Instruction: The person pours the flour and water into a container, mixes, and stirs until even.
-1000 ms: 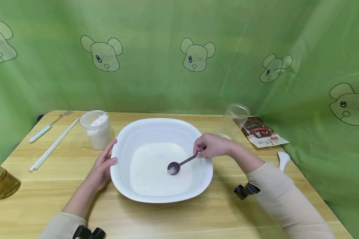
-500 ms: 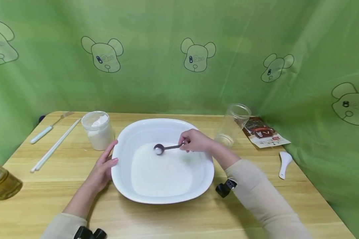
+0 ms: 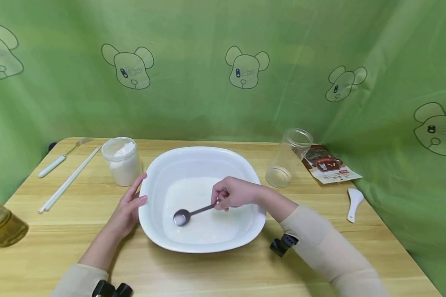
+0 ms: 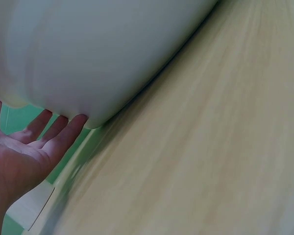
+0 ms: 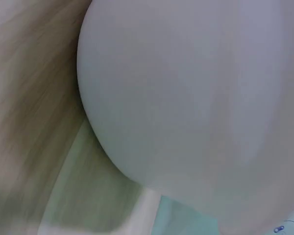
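A white oval basin (image 3: 160, 165) with a whitish liquid in its bottom stands mid-table. Over its right side reaches my right hand (image 3: 232, 193), pinching the handle of a dark round-bowled measuring spoon (image 3: 198, 211). The spoon's bowl is low in the liquid, left of the basin's middle. My left hand (image 3: 125, 210) rests against the basin's left rim, thumb and index fingertip at the edge. In the left wrist view, the left hand (image 4: 24, 152) has its fingers spread, tips touching the outer wall. The right wrist view shows only the basin's outside (image 5: 176, 98); the hand is hidden there.
Left of the basin stand a jar of white powder (image 3: 123, 165), white chopsticks (image 3: 70, 179) and a light-handled fork (image 3: 53, 165). A jar of amber liquid (image 3: 3, 222) is at the left edge. Rightward are a clear jar (image 3: 288, 159), a brown packet (image 3: 327, 165) and a white spoon (image 3: 354, 204).
My right hand has swept the measuring spoon through the liquid, first leftward and away, then leftward and nearer the basin's front. The left hand has stayed at the rim.
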### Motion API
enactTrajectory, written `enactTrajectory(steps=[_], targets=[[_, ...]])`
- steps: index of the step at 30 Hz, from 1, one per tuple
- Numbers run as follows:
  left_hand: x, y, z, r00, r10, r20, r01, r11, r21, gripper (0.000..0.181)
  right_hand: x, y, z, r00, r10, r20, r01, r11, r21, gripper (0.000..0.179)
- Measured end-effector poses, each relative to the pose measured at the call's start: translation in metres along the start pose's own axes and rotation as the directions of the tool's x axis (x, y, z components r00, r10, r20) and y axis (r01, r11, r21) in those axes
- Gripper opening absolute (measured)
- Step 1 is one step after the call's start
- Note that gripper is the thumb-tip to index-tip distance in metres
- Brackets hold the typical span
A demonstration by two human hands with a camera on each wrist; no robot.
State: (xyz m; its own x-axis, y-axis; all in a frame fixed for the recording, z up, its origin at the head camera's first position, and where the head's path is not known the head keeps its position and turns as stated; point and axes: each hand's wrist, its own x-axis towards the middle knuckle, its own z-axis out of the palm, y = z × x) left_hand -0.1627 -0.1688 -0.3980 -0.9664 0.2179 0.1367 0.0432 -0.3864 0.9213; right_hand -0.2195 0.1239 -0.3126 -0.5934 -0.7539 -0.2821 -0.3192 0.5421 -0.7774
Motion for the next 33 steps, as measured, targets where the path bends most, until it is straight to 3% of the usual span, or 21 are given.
enactTrajectory(steps=[6,10,14,17,20,24,27,30,33], targets=[[0.001,-0.001,0.0,1.0,0.009,0.012,-0.009,1.0,-0.012,0.057,-0.026,0.003,-0.013,0.996,-0.01,0.092,0.014,0.999,-0.051,0.006],[0.001,-0.001,0.0,1.0,0.006,0.007,-0.006,1.0,-0.011,0.057,-0.044,0.002,-0.028,0.994,0.034,0.103,-0.023,0.993,-0.114,0.008],[0.001,-0.001,0.0,1.0,0.0,-0.001,0.0,1.0,-0.011,0.056,-0.057,-0.006,-0.044,0.996,0.084,0.042,-0.071,0.964,-0.255,0.011],[0.001,-0.001,0.0,1.0,0.0,-0.002,0.0,1.0,-0.012,0.056,-0.059,-0.008,-0.053,0.995,0.092,-0.048,-0.103,0.93,-0.353,0.012],[0.0,0.0,0.0,1.0,-0.004,-0.004,0.004,1.0,-0.013,0.056,-0.055,-0.005,-0.058,0.985,0.087,-0.15,-0.14,0.911,-0.388,0.011],[0.001,0.0,0.0,1.0,-0.015,-0.007,0.015,1.0,-0.011,0.057,-0.042,0.005,-0.059,0.96,0.076,-0.271,-0.176,0.913,-0.368,0.008],[0.001,0.0,0.001,1.0,-0.023,-0.012,0.023,1.0,-0.009,0.058,-0.028,0.012,-0.056,0.94,0.082,-0.331,-0.19,0.933,-0.307,0.005],[0.0,0.001,0.001,1.0,-0.021,-0.015,0.021,1.0,-0.007,0.057,-0.013,0.017,-0.051,0.933,0.103,-0.344,-0.181,0.962,-0.204,0.005],[0.0,0.001,0.001,1.0,-0.013,-0.013,0.013,1.0,-0.006,0.057,0.002,0.018,-0.043,0.943,0.115,-0.313,-0.157,0.982,-0.109,0.007]])
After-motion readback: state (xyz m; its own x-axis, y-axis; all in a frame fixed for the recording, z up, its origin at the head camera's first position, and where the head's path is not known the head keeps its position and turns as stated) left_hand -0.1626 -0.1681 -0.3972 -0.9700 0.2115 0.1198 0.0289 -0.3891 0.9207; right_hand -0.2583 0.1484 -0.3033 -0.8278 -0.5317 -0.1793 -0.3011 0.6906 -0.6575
